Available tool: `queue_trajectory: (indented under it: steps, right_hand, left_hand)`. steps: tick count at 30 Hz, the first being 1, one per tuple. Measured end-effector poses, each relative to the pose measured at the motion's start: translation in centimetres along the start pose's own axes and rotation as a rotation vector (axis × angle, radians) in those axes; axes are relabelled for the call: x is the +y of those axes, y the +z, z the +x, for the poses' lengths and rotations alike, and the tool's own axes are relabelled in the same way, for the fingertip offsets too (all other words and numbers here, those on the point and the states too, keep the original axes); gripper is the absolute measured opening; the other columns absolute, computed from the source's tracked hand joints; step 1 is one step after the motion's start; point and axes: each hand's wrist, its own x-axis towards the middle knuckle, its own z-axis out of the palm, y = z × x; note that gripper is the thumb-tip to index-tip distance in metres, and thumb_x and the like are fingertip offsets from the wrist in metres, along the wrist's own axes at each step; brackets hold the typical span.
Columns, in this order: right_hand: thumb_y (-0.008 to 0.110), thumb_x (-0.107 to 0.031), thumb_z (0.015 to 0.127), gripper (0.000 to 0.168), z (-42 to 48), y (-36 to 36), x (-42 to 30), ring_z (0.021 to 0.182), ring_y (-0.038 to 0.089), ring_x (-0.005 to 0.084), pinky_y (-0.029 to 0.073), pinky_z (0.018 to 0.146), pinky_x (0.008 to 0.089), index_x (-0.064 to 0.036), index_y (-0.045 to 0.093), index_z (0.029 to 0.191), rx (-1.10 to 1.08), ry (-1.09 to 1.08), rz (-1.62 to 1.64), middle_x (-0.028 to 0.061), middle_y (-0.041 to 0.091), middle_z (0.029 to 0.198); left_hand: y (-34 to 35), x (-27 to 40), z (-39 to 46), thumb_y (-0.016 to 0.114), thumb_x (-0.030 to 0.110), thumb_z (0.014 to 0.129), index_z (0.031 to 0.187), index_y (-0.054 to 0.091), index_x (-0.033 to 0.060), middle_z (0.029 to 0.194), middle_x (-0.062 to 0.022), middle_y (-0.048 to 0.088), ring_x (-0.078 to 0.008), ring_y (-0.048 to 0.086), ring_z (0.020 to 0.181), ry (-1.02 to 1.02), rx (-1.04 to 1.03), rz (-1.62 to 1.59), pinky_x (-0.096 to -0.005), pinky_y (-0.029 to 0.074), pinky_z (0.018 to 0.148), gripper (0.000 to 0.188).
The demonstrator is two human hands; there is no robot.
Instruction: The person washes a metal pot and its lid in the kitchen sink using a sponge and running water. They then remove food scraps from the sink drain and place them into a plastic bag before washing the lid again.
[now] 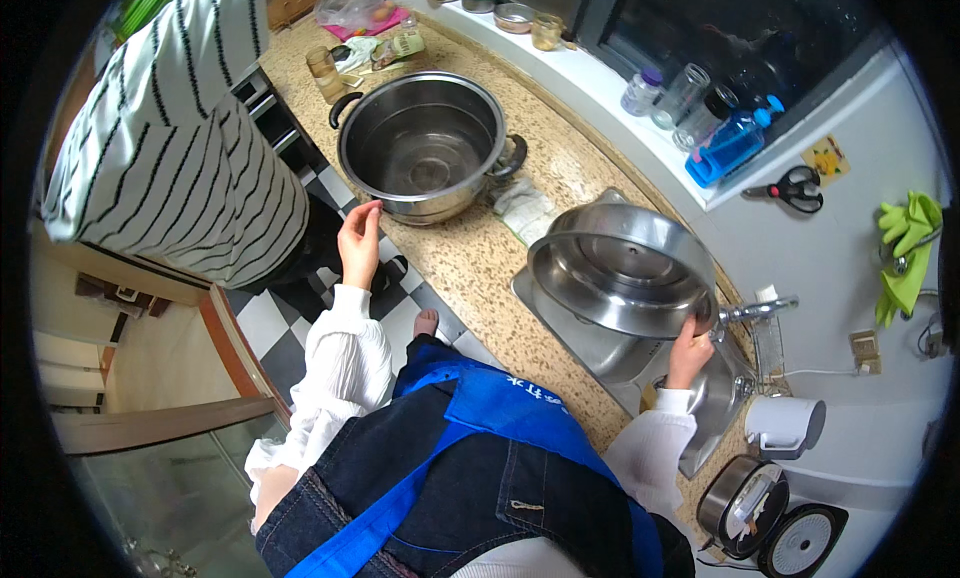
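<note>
A large stainless steel pot (431, 147) with two black handles stands on the speckled countertop, and what looks like clear water lies inside it. My left hand (358, 248) is by the pot's near side, its fingertips pinched together with nothing visible in them. Whether they touch the pot wall I cannot tell. My right hand (688, 357) grips the rim of a deep stainless steel lid or basin (622, 267), tilted over the double sink (600, 345) with its hollow side towards me. Between pot and sink lies a pale cloth (525, 209).
A person in a striped top (195, 180) stands at left, close to the counter. The faucet (757, 309) is right of the tilted vessel. Glass jars (679, 98) and a blue bottle (727, 147) line the windowsill. An open rice cooker (739, 503) and white jug (784, 426) sit lower right.
</note>
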Motion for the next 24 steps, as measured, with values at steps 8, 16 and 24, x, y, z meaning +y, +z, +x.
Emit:
queue_trajectory:
  steps: [8,16,24]
  right_hand:
    - [0.053,-0.015,0.079,0.04,8.8,0.6,-12.1,0.069,0.06,0.0331,0.046,0.06,0.0401,-0.018,0.052,0.118,-0.153,-0.22,-0.552,0.0158,0.062,0.083]
    - [0.056,-0.013,0.083,0.039,10.5,-0.5,-15.4,0.086,0.06,0.0226,0.044,0.081,0.0367,-0.009,0.049,0.121,0.189,-0.42,-0.586,0.0048,0.059,0.11]
    - [0.054,-0.014,0.083,0.042,12.6,-1.1,-20.2,0.071,0.06,0.0286,0.044,0.061,0.0382,-0.027,0.048,0.122,0.204,-0.058,-0.605,0.0117,0.063,0.087]
  left_hand:
    - [-5.5,0.3,9.1,0.05,0.01,0.088,0.097,0.057,-0.0021,0.092,-0.0068,0.061,-0.012,0.058,0.084,-0.011,0.039,-0.065,-0.0224,0.044,0.076,0.017]
    - [-9.2,-5.5,17.3,0.051,0.01,0.087,0.099,0.057,-0.0014,0.093,-0.0076,0.061,-0.0121,0.058,0.084,-0.064,0.058,-0.103,-0.0228,0.044,0.075,0.018]
    - [-6.7,-8.4,23.7,0.059,0.022,0.083,0.117,0.047,-0.0025,0.098,-0.0089,0.057,-0.0108,0.053,0.087,-0.179,-0.143,-0.003,-0.0226,0.043,0.075,0.044]
